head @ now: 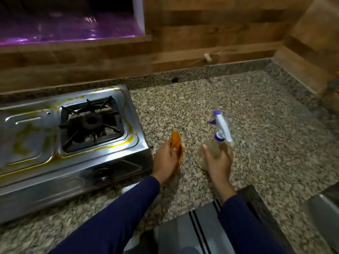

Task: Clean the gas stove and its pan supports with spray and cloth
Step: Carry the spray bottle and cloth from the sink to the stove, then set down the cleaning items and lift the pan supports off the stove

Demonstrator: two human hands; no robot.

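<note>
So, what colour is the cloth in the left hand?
The cloth is orange, gripped by the left hand; the head view shows it.

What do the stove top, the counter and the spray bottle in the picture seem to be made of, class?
Stove top: likely stainless steel, since it is silvery and reflective, with yellow stains.
Counter: looks like polished granite, speckled grey and beige; it could be an imitation.
Spray bottle: clear plastic body, apparently, with a white and blue plastic trigger head.

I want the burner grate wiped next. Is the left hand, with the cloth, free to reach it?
Probably yes. The left hand holds the orange cloth just right of the stove, and nothing lies between it and the pan support.
</note>
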